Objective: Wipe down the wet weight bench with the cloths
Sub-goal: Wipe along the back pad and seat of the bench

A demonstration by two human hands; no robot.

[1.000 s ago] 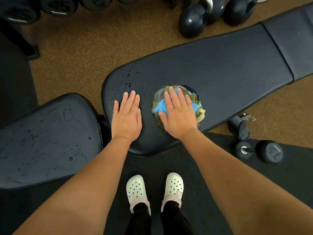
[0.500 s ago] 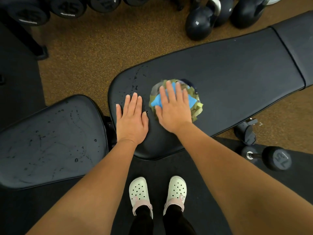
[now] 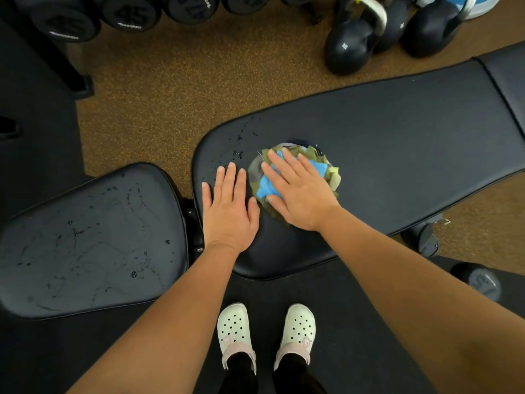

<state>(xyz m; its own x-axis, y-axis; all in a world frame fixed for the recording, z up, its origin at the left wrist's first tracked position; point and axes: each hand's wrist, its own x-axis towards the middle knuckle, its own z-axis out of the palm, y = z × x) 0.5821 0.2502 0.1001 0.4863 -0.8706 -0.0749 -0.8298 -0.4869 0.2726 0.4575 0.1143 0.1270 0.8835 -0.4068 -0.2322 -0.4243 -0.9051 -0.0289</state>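
A black padded weight bench runs across the view: a long back pad (image 3: pixel 383 143) on the right and a seat pad (image 3: pixel 91 240) on the left. Water drops dot the seat pad and the left end of the long pad near its far edge. A bundle of cloths (image 3: pixel 331 177), olive green, blue and grey, lies on the long pad. My right hand (image 3: pixel 298 191) presses flat on the bundle with straight fingers. Just left of the bundle, my left hand (image 3: pixel 230 211) rests flat on the pad, fingers straight.
Kettlebells (image 3: pixel 349 44) stand on the brown floor beyond the bench. Dumbbells (image 3: pixel 127 12) sit on a rack at the top left. A dumbbell (image 3: pixel 483 282) lies on the black mat at the right, near the bench's foot (image 3: pixel 423 240). My feet in pale clogs (image 3: pixel 235 331) stand before the bench.
My right hand has slid the cloth bundle a little to the left along the pad, closer to my left hand. The left hand stays flat in place.
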